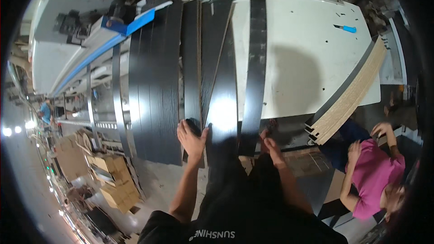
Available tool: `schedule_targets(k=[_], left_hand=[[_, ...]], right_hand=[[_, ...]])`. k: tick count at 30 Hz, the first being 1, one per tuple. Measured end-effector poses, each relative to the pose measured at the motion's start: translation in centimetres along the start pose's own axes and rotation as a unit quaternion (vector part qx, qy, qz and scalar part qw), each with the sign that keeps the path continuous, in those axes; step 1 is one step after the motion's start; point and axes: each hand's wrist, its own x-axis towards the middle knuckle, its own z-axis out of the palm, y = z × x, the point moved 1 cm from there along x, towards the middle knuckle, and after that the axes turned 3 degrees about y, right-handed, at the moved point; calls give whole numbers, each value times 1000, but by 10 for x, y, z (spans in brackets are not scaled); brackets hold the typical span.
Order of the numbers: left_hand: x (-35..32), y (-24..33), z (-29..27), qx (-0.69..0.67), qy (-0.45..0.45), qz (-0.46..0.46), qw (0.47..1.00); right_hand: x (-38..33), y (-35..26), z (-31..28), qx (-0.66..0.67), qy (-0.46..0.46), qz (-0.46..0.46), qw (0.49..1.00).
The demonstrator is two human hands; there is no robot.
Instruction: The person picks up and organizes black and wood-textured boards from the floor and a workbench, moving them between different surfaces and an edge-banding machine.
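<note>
Long dark planks with a wood-grain face lie side by side before me. My left hand (192,141) rests on the near end of a narrow dark plank (191,63), its fingers and thumb spread across the width. Just right of it, another dark plank (225,81) lies partly under a slanting one, with bright glare on its face. My right hand (271,148) is at the right edge of a separate dark plank (254,58), near its close end. Its fingers are bent against that edge and partly hidden.
A white tabletop (294,31) holds a blue-handled utility knife (346,28) and small black scraps. Tan-edged strips (350,92) are stacked at its right end. A co-worker in a pink shirt (377,171) is close on the right. Cardboard boxes (115,183) stand lower left, beyond joined dark boards (153,86).
</note>
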Motion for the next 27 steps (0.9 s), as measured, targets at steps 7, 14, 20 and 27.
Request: schedule_targets(k=[7,14,20,27], left_hand=[[-42,-19,-21,-36,-49,-67,996],[-54,-21,-11,-83,-62,-125,987],[-60,-22,-12,-91,-81,-149,981],[-73,-5,-8,-199,-6,-108,974]], right_hand=[[-13,-48,41,-103,50,-105,988],[-61,-77,90,-309,225,-360,851],[-16,-57,168,-227,103,-278,928],[49,-62,199,-210,179,-72,958]])
